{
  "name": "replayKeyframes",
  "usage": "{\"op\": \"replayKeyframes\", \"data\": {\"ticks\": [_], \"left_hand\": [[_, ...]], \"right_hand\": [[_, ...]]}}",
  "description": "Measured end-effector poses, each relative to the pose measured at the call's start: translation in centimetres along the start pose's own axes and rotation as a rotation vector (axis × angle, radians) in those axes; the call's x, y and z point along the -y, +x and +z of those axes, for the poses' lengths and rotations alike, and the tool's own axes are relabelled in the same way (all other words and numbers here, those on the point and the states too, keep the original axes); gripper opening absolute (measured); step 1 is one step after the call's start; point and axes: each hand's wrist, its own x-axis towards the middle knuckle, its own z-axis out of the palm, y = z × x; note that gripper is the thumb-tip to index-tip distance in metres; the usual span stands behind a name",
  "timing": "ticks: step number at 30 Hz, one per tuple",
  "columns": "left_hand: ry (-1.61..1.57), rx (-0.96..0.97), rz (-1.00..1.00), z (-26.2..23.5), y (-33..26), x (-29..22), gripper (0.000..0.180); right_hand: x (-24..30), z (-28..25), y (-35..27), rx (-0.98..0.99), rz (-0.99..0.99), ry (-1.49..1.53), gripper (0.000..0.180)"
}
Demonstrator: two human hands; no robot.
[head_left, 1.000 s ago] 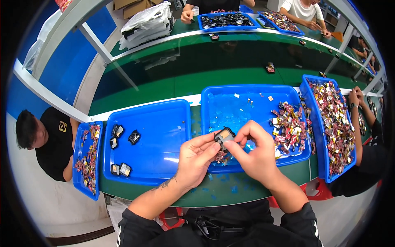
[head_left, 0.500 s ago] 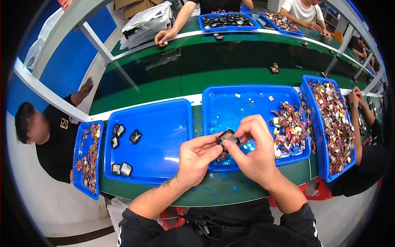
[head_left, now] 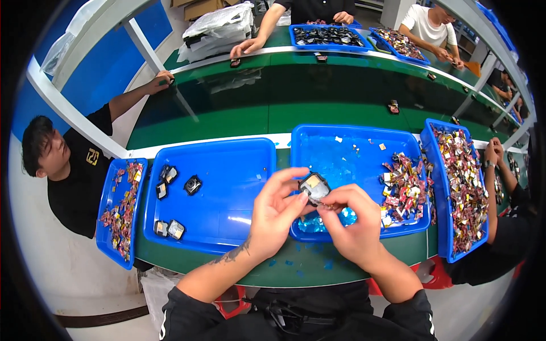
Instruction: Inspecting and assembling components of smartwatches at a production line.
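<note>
My left hand (head_left: 272,216) grips a small black case (head_left: 314,185) by its left edge, between thumb and fingers. Tan and silvery-grey parts show on the face of the case. At its lower right edge, my right hand (head_left: 357,224) is closed in a pinch; a bit of something dark reddish shows by those fingertips, too small to make out. Both hands are held above the front of a blue tray (head_left: 298,136) with a heap of small reddish, yellow and white parts (head_left: 404,184) at its right side. Left of it, another blue tray (head_left: 219,146) holds several similar black cases (head_left: 193,184).
A narrow blue tray (head_left: 135,227) of small parts stands far left; a fuller blue tray (head_left: 459,199) stands right. Beyond runs a green belt (head_left: 227,116) carrying a few small pieces (head_left: 393,107). Co-workers sit across and at both sides; one hand (head_left: 159,83) rests at the belt's left end.
The case has turned so its tan and silvery face shows more fully. My right fingers have shifted down to its lower edge. The left co-worker's hand has reached to the belt.
</note>
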Motion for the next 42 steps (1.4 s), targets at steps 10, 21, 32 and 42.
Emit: {"op": "replayKeyframes", "data": {"ticks": [10, 21, 32, 42], "left_hand": [[0.401, 0.075, 0.084, -1.0, 0.0, 0.4, 0.017], [0.491, 0.096, 0.033, -0.9, -0.3, 0.4, 0.012], [0.091, 0.102, -0.351, -1.0, 0.0, 0.1, 0.016], [0.431, 0.132, -0.010, 0.1, -0.9, 0.1, 0.030]], "right_hand": [[0.4, -1.4, 0.2, 0.157, 0.594, 0.501, 0.020], [-0.9, -2.6, 0.6, 0.211, 0.560, 0.354, 0.010], [-0.8, -3.6, 1.6, 0.156, 0.352, 0.187, 0.022], [-0.3, -2.9, 1.1, 0.180, 0.192, 0.238, 0.011]]}}
